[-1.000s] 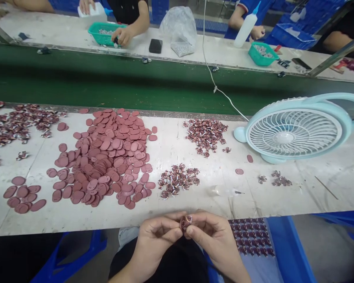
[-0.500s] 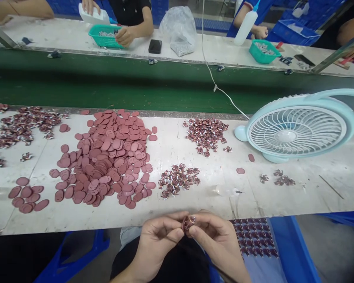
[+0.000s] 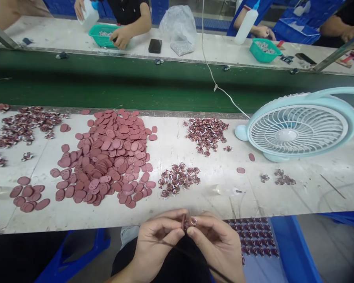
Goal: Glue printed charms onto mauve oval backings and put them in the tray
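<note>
My left hand (image 3: 157, 239) and my right hand (image 3: 218, 241) meet below the table's front edge, fingertips pinching one small dark-red piece (image 3: 187, 223) between them. On the white table lies a big heap of reddish oval discs (image 3: 109, 153). The closest small pile of dark-red printed pieces (image 3: 178, 179) sits just beyond my hands. Another such pile (image 3: 207, 133) lies further back.
A light-blue fan (image 3: 297, 127) lies at the right, its white cord (image 3: 215, 84) crossing the green conveyor belt (image 3: 135, 84). More printed pieces (image 3: 20, 125) lie at the left. Other people's hands, green baskets (image 3: 104, 33) and bottles are across the belt. A sheet of printed pieces (image 3: 253, 236) lies beside my right hand.
My hands stay together on the small piece, fingers shifting slightly. A person across the belt has lifted a white bottle further left.
</note>
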### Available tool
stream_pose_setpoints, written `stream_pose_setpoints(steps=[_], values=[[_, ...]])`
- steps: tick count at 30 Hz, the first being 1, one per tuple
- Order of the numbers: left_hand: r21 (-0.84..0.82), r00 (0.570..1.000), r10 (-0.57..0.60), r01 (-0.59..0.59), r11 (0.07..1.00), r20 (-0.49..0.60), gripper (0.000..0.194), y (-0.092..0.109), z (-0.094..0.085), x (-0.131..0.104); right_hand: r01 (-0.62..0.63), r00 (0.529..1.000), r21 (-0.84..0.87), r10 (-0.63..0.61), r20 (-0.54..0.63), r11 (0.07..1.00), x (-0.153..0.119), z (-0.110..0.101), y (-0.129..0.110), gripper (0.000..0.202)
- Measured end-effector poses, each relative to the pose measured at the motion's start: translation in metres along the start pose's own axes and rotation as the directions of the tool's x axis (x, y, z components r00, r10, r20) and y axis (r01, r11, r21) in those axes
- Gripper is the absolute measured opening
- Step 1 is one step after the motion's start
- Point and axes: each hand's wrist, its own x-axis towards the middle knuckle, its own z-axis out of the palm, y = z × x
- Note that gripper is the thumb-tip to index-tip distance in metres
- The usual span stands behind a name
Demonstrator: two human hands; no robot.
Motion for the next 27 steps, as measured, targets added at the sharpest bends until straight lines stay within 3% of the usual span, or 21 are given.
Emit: stream_pose_setpoints(steps=[12,18,20,22,23,24,25,27], values=[[0.048,0.999,0.043,-0.043,0.998,-0.016,0.007,-0.003,-0.007,0.003,-0.084,0.996,0.06,0.084,-0.008,0.995,0.004,0.007,0.005,0.014],[-0.039,1.0,0.015,-0.014,0.999,0.024,0.008,-0.006,-0.003,0.001,-0.156,0.988,0.189,0.157,0.01,0.97,0.005,0.007,0.014,0.016],[-0.046,0.998,0.02,-0.017,0.999,0.057,0.01,-0.007,-0.007,0.002,-0.185,0.981,0.267,0.192,0.0,0.946,0.004,0.004,0.02,0.017],[0.081,0.993,0.082,-0.088,0.993,0.082,0.015,-0.003,-0.02,0.008,-0.181,0.979,0.317,0.201,-0.032,0.931,0.001,-0.003,0.026,0.018],[0.225,0.986,0.142,-0.159,0.961,0.091,0.017,0.002,-0.029,0.014,-0.175,0.978,0.33,0.203,-0.055,0.928,-0.001,-0.009,0.028,0.017],[0.419,0.969,0.219,-0.246,0.874,0.112,0.018,0.007,-0.04,0.022,-0.169,0.974,0.336,0.209,-0.085,0.927,-0.003,-0.016,0.03,0.017],[0.625,0.945,0.289,-0.317,0.713,0.149,0.019,0.014,-0.051,0.031,-0.167,0.967,0.34,0.22,-0.125,0.925,-0.006,-0.026,0.032,0.017],[0.891,0.878,0.366,-0.401,0.213,0.308,0.022,0.029,-0.072,0.052,-0.175,0.938,0.337,0.26,-0.227,0.925,-0.015,-0.048,0.036,0.019]])
